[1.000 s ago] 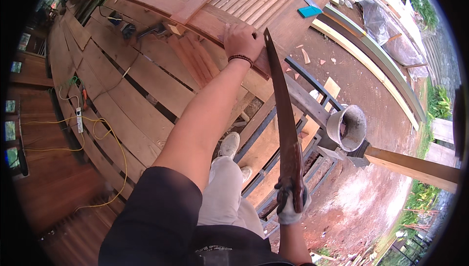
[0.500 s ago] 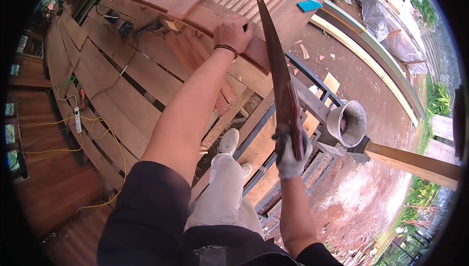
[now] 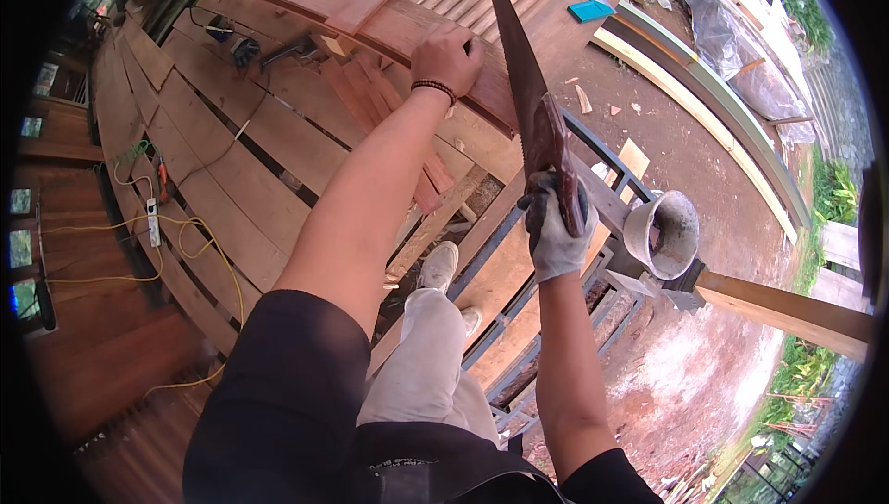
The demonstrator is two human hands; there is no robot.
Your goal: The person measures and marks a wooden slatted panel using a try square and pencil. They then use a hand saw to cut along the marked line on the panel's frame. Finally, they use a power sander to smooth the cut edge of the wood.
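Observation:
My right hand (image 3: 561, 234), in a grey-and-black work glove, is closed round the reddish-brown handle of a hand saw (image 3: 521, 64). The dark, toothed blade points away from me, its narrow tip farthest off. It runs beside the end of a reddish-brown wooden louvered panel (image 3: 378, 9); whether the teeth touch the wood I cannot tell. Bare, with a beaded bracelet at the wrist, my left hand (image 3: 446, 62) is closed on the panel's near frame board, left of the blade. Its fingertips are hidden.
Wood strips (image 3: 370, 97) lie under the panel on a gapped plank floor (image 3: 222, 143). A cement-stained bucket (image 3: 662, 234) stands at right beside a timber beam (image 3: 778, 310). A yellow cord (image 3: 218, 254) and power strip (image 3: 153, 222) lie left. A turquoise-handled square (image 3: 591, 11) rests on the panel.
My right hand has moved forward, away from my body, taking the saw with it; the handle now sits closer to the panel's end. My left hand stays on the frame board.

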